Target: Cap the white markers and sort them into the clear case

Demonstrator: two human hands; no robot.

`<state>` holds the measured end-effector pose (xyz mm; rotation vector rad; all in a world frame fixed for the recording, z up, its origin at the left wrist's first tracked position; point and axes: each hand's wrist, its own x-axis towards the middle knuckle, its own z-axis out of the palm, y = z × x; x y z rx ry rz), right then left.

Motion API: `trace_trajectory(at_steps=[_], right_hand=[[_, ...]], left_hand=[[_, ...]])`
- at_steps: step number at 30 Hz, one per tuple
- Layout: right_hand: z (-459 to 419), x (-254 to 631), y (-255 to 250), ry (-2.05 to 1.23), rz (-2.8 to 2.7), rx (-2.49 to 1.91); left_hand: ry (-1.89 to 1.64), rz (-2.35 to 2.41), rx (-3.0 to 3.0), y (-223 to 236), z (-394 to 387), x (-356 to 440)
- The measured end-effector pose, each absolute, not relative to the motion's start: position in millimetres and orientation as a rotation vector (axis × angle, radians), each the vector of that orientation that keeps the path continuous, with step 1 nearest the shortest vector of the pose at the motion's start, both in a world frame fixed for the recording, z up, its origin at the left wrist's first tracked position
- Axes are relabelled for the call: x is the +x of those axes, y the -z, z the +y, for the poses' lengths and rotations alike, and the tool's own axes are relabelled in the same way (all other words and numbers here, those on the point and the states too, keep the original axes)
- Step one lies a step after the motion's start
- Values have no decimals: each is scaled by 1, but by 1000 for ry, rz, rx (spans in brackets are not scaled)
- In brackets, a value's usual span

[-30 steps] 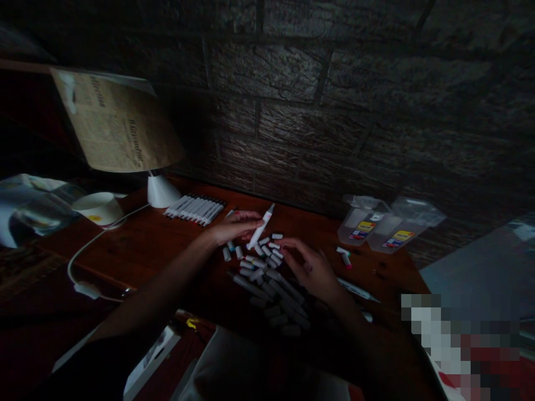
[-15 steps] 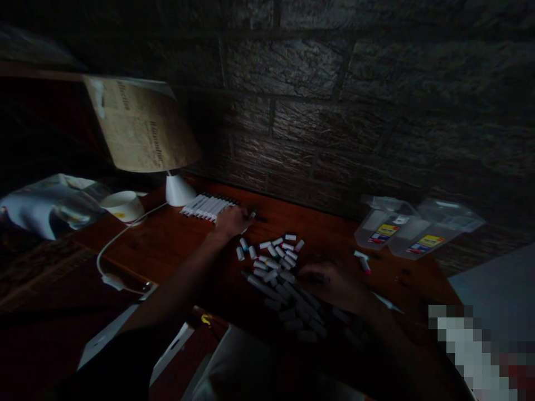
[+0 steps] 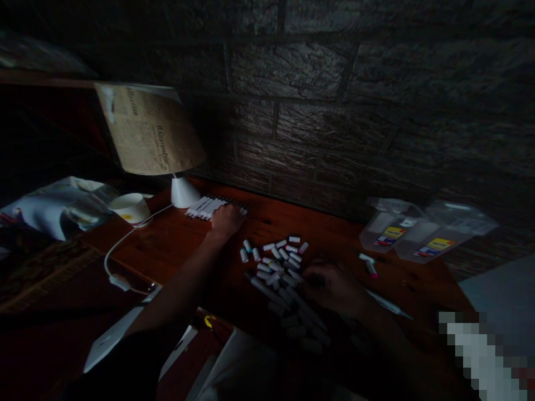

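My left hand (image 3: 228, 218) is closed on a marker at the right end of a row of white markers (image 3: 204, 207), which lie side by side near the lamp. The held marker is mostly hidden by the fingers. Nearer to me lies a heap of marker caps (image 3: 276, 264), white with coloured ends. Several longer marker bodies (image 3: 267, 291) lie at its dim front edge. At the heap's right side is my right hand (image 3: 330, 281), its fingers curled together in shadow; what they pinch, if anything, cannot be made out.
Behind the row stands a lamp (image 3: 186, 192) with a printed shade, beside a paper cup (image 3: 130, 209). Two clear plastic cases (image 3: 387, 225) stand at the back right. Two loose caps (image 3: 368, 262) and a pen-like white object (image 3: 388, 304) lie on the wooden table (image 3: 167, 245).
My left hand has brought the marker left and down against the end of the row. My right hand stays beside the heap. The whole view has shifted slightly.
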<state>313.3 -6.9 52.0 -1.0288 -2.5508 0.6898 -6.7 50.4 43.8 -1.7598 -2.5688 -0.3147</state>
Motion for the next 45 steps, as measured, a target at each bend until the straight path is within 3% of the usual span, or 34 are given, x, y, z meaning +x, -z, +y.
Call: trace_trajectory(at_steps=[15, 21, 25, 37, 45], right_hand=[[9, 329, -61, -1325, -1729, -1193], [13, 331, -53, -1359, -1578, -1159], [11, 328, -56, -1231, -1571, -1086], [-6, 312, -56, -204, -2146, -622], [-8, 283, -51, 31, -2171, -554]], left_hand=[[442, -2546, -1779, -37, 56, -14], [981, -2319, -1951, -38, 58, 0], [1443, -1982, -2358, -39, 53, 27], [1942, -1653, -3440, -48, 29, 67], [2239, -1801, -3456, -31, 33, 75]])
